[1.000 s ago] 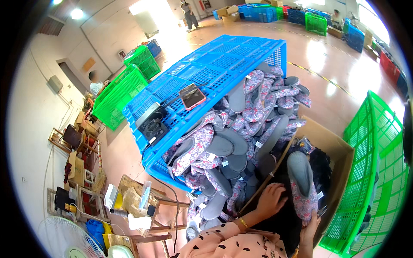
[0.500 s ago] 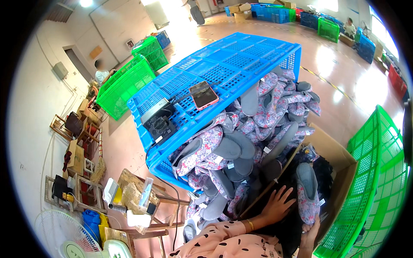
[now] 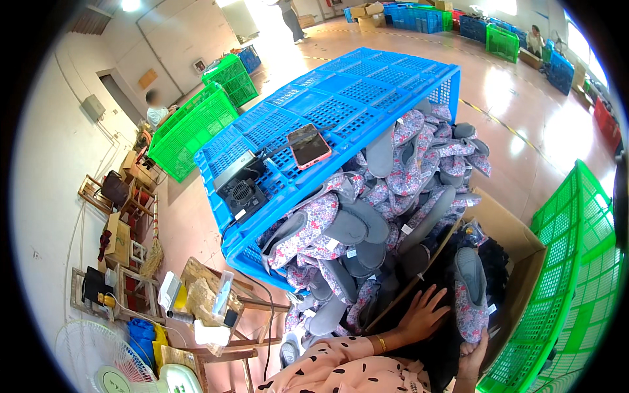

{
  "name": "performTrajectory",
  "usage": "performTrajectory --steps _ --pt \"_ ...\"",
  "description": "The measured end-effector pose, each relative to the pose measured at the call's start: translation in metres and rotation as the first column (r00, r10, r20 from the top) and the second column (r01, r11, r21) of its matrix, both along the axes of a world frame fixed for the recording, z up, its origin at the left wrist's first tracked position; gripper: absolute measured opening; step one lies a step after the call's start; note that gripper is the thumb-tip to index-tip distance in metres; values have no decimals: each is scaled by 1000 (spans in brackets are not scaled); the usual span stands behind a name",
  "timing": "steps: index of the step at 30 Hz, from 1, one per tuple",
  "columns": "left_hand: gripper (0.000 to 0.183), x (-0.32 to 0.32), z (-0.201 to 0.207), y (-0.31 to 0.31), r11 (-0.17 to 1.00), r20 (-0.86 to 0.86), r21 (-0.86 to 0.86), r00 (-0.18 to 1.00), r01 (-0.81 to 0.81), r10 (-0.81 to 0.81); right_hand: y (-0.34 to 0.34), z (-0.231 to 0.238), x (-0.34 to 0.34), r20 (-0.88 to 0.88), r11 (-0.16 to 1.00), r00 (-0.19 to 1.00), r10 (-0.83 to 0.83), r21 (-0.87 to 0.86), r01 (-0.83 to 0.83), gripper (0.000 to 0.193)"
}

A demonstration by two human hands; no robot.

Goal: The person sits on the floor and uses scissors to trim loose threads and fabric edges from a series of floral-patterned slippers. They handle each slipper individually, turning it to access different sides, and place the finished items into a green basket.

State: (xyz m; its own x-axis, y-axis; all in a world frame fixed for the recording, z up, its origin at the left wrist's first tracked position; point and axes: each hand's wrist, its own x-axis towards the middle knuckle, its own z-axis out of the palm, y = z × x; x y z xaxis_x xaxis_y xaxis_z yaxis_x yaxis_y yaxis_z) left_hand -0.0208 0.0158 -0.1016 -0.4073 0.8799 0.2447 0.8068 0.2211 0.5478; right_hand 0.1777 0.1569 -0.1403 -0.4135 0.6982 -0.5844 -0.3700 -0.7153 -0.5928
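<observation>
A floral slip-on shoe (image 3: 470, 295) with a grey insole stands upright, opening toward me, in front of the cardboard box. My right hand (image 3: 472, 357) pinches it at its lower, toe end. Beside that hand shows a thin grey pointed piece, too small to name. My left hand (image 3: 422, 318) lies with fingers spread on dark material next to the shoe and holds nothing. Many like shoes (image 3: 367, 226) spill in a heap from a blue crate (image 3: 288, 98) tipped on its side. The cardboard box (image 3: 501, 223) at the right contains black items, partly hidden by the shoe.
On the crate lie a phone (image 3: 308, 145) and a black device (image 3: 242, 193) with a cable. A green crate (image 3: 557, 262) stands close on the right. At the left are a wooden stool (image 3: 203, 295), a fan (image 3: 98, 360) and a broom (image 3: 154, 255). Other people are farther off.
The shoe and my right hand have shifted very slightly, and the grey pointed piece beside it shows more. My left hand stays put. A distant person at the top has moved left.
</observation>
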Motion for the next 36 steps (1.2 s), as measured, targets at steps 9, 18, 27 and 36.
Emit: performTrajectory --steps 9,18,27,36 --pt "39 1 0 0 1000 5 3 1000 -6 6 1 0 1 -62 999 997 51 13 -50 32" --pt "39 -1 -2 1 1000 0 13 1000 -6 6 3 0 -1 -41 999 999 34 -29 -35 30" --pt "36 0 1 1 999 52 49 999 -3 0 4 -1 -3 -2 999 1000 -12 -45 12 35" --pt "32 -1 -1 0 998 87 64 996 25 -31 4 -2 -3 -6 999 1000 -14 -29 14 37"
